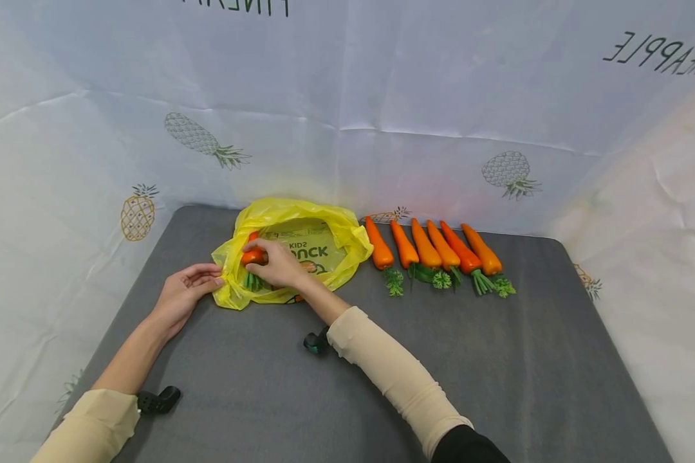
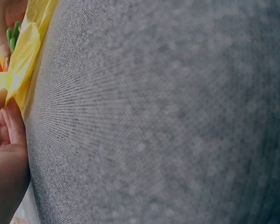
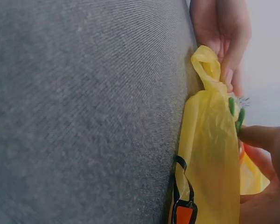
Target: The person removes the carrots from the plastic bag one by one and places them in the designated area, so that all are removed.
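A yellow plastic bag (image 1: 347, 283) lies with its mouth spread wide on the grey table, printed lettering showing inside it. My left hand (image 1: 184, 296) pinches the bag's left edge between thumb and fingers. Reaching over the bag's opening, my right hand (image 1: 279, 263) grips an orange carrot (image 1: 253, 256) with green stems. In the right wrist view the carrot's green stems (image 3: 238, 114) show above the bag's rim beside the right hand (image 3: 268, 163). The left wrist view has the left hand (image 2: 9, 135) at the bag's edge (image 2: 23, 65).
Several orange carrots (image 1: 425, 247) with green tops lie in a row right of the bag, near the back edge of the grey table (image 1: 382, 373). A white curtain (image 1: 347, 83) printed with pineapples hangs behind the table.
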`<action>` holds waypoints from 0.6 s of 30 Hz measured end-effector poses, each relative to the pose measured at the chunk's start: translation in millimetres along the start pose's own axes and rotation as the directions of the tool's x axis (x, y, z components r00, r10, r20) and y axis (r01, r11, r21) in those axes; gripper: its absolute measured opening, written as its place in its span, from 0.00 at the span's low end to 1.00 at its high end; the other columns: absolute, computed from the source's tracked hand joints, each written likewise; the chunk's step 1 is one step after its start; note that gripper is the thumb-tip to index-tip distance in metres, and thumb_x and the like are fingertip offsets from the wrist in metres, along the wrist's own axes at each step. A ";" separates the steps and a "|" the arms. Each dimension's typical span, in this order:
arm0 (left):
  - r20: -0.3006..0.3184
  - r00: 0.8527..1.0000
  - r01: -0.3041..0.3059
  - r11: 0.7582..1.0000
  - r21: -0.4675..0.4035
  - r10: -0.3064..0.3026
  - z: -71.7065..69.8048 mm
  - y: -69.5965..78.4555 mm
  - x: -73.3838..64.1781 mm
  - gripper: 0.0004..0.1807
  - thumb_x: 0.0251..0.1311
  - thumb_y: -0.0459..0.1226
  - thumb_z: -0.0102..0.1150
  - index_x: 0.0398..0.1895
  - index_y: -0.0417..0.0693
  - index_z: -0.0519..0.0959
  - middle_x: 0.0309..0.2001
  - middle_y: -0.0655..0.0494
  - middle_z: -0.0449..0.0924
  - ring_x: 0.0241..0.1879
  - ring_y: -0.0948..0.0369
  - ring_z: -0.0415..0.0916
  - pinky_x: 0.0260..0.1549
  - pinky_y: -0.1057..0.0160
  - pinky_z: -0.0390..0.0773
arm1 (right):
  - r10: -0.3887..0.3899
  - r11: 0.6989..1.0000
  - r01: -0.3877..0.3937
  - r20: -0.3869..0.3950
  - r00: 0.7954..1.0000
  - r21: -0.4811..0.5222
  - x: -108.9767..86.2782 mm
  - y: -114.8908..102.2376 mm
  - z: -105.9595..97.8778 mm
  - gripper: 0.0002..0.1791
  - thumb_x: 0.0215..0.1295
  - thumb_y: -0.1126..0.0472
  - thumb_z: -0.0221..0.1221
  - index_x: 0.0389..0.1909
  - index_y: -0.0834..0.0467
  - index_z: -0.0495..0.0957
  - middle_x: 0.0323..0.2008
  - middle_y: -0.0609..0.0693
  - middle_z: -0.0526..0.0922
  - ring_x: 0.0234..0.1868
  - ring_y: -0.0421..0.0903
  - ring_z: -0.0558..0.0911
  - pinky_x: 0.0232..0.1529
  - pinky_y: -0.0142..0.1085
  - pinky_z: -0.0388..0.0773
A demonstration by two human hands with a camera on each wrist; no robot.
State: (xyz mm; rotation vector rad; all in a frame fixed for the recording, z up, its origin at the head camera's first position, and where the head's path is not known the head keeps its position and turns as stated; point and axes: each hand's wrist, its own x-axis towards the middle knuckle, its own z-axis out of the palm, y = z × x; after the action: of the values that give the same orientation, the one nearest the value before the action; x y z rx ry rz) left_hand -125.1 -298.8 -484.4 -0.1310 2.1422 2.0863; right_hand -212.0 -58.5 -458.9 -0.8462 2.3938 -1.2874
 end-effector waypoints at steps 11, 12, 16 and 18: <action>0.003 1.000 -0.016 0.999 -0.029 0.016 0.1 -1.8 0.6 0.18 0.73 0.33 0.69 0.62 0.39 0.80 0.46 0.69 0.88 0.46 0.74 0.85 0.49 0.78 0.85 | 0.043 0.999 -0.043 0.005 0.999 0.027 -6.7 8.1 -7.1 0.23 0.75 0.63 0.62 0.69 0.54 0.81 0.61 0.60 0.85 0.40 0.42 0.80 0.36 0.27 0.75; 0.002 1.000 -0.016 0.999 -0.031 0.017 0.2 -1.9 0.6 0.18 0.73 0.33 0.69 0.62 0.39 0.80 0.45 0.69 0.88 0.45 0.74 0.85 0.49 0.78 0.85 | 0.049 0.998 -0.049 -0.003 0.999 0.029 -7.4 9.4 -8.2 0.22 0.75 0.62 0.63 0.69 0.54 0.81 0.61 0.60 0.85 0.40 0.43 0.80 0.36 0.27 0.75; 0.000 1.000 -0.019 0.999 -0.028 0.019 0.0 -1.7 0.3 0.17 0.73 0.33 0.69 0.61 0.39 0.80 0.45 0.69 0.89 0.45 0.73 0.85 0.48 0.78 0.85 | 0.064 0.998 -0.063 -0.046 0.997 0.030 -11.4 13.5 -14.4 0.20 0.75 0.60 0.67 0.65 0.56 0.82 0.58 0.59 0.85 0.41 0.43 0.80 0.37 0.27 0.75; 0.001 1.000 -0.020 0.999 -0.027 0.020 -0.4 -1.6 0.3 0.17 0.73 0.33 0.69 0.61 0.39 0.80 0.45 0.69 0.89 0.46 0.73 0.85 0.48 0.78 0.84 | 0.067 0.998 -0.065 -0.061 0.996 0.027 -12.8 15.9 -17.5 0.19 0.74 0.60 0.68 0.63 0.57 0.83 0.55 0.59 0.86 0.39 0.44 0.80 0.35 0.28 0.75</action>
State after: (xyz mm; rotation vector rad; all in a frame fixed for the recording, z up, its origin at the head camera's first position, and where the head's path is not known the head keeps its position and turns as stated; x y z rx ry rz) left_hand -125.1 -299.2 -486.0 -0.1116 2.1243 2.1261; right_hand -216.6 -32.2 -462.6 -0.7241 2.4263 -1.3330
